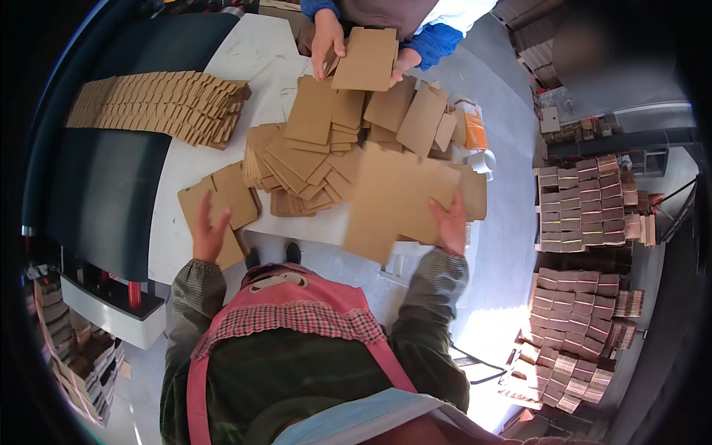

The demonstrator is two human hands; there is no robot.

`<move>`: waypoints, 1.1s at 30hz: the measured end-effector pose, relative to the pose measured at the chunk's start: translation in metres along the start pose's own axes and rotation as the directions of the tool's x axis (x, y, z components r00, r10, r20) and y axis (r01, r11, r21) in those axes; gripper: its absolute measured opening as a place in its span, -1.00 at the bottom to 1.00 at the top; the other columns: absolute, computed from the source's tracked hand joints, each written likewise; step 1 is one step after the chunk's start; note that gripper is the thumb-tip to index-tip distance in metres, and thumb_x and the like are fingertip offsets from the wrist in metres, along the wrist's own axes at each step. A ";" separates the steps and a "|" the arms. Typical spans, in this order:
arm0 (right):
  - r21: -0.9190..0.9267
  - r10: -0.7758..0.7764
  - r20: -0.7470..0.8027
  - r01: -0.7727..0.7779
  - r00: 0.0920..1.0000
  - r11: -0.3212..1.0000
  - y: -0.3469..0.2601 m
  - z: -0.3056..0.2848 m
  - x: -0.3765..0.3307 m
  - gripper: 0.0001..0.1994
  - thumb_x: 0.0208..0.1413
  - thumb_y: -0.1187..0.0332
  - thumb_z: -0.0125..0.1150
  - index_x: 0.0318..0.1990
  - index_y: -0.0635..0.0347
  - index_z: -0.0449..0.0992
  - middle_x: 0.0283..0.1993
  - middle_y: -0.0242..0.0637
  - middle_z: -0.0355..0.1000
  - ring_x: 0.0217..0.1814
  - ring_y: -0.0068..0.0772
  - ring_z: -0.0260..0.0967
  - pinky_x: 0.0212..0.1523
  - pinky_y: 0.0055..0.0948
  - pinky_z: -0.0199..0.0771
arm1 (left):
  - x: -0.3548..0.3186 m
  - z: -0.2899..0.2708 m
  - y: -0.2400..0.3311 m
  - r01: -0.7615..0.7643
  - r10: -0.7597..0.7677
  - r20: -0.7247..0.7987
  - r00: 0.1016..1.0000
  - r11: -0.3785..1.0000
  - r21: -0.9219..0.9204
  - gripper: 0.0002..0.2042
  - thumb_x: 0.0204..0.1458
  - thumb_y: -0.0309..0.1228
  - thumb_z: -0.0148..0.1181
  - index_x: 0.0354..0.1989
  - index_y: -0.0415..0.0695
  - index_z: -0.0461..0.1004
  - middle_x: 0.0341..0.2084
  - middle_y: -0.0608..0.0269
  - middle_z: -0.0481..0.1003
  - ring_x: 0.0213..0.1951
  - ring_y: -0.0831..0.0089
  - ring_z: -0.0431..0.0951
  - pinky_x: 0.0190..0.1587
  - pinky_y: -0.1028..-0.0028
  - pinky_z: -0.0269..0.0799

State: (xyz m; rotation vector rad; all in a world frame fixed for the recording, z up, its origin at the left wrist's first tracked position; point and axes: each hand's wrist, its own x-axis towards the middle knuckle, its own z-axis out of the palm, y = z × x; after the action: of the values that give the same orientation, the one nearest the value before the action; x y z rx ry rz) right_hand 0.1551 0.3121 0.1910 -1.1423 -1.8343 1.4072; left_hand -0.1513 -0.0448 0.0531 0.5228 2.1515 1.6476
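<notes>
My right hand (450, 222) grips the right edge of a large flat cardboard blank (397, 194), thumb on its top face. The blank is slightly blurred and held above the front of the white table (178, 245). My left hand (210, 231) holds nothing; its fingers are spread. It hovers over or beside some flat cardboard pieces (236, 196) at the table's left front; whether it touches them I cannot tell. Between my hands, beyond the blank, lies a loose heap of folded cardboard pieces (297, 167).
Across the table a co-worker's hands (326, 44) hold a folded cardboard piece (365, 59). A fanned row of cardboard (156, 104) lies on the dark conveyor belt (111, 170) at left. A white cup (482, 161) stands at the table's right. Bundled cardboard stacks (582, 297) stand farther right.
</notes>
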 end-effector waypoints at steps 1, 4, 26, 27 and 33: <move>-0.203 -0.037 -0.037 0.028 0.999 0.979 0.018 -0.029 0.010 -0.53 0.05 0.49 0.16 0.14 0.25 0.24 0.02 -0.16 0.43 0.02 -0.28 0.42 0.01 -0.35 0.42 | 0.003 -0.007 -0.019 0.085 -0.062 -0.112 0.992 0.974 0.211 -0.36 0.04 -0.27 0.23 0.26 -0.25 0.13 0.18 -0.07 0.25 0.20 0.10 0.26 0.19 0.27 0.21; -0.653 -0.021 -0.084 -0.039 0.996 0.756 0.055 -0.052 0.044 -0.48 -0.01 0.42 0.23 0.15 0.15 0.25 0.04 -0.07 0.41 0.05 -0.07 0.40 0.02 -0.21 0.41 | 0.006 -0.034 -0.123 0.318 -0.184 -0.361 0.914 0.879 0.355 -0.18 -0.13 -0.10 0.35 0.25 -0.28 0.13 0.18 -0.12 0.25 0.20 0.04 0.26 0.22 0.24 0.16; -0.281 -0.030 0.686 0.303 0.727 0.911 0.094 0.339 -0.052 -0.35 0.06 0.20 0.20 0.22 0.41 0.15 0.12 0.18 0.27 0.18 0.08 0.22 0.13 -0.15 0.25 | 0.008 -0.041 -0.106 0.492 -0.322 -0.465 0.825 0.814 0.309 -0.45 -0.15 -0.28 0.32 0.04 -0.26 0.38 -0.13 -0.06 0.44 -0.14 0.16 0.51 -0.06 0.30 0.44; -0.331 -0.018 0.670 0.321 0.742 0.887 0.102 0.348 -0.056 -0.34 0.06 0.20 0.19 0.23 0.42 0.12 0.14 0.17 0.24 0.20 0.08 0.19 0.16 -0.15 0.21 | 0.008 -0.043 -0.101 0.504 -0.379 -0.452 0.807 0.842 0.193 -0.52 -0.12 -0.31 0.31 -0.01 -0.26 0.38 -0.20 -0.01 0.46 -0.20 0.22 0.52 -0.12 0.34 0.45; -0.377 0.002 0.536 0.237 0.844 0.895 0.078 0.361 -0.078 -0.30 0.13 0.12 0.13 0.24 0.50 0.07 0.22 0.11 0.20 0.28 -0.06 0.14 0.24 -0.25 0.11 | -0.010 -0.092 -0.047 0.237 -0.349 -0.300 0.888 0.905 -0.354 -0.86 0.09 -0.51 0.12 -0.26 -0.26 0.30 -0.38 0.21 0.50 -0.37 0.60 0.48 -0.37 0.57 0.41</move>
State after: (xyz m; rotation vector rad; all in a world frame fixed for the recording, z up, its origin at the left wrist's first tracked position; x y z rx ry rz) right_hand -0.0825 0.0774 0.0150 -0.8516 -2.6675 1.3645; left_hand -0.1921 -0.1372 0.0308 -0.2119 2.0134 1.9580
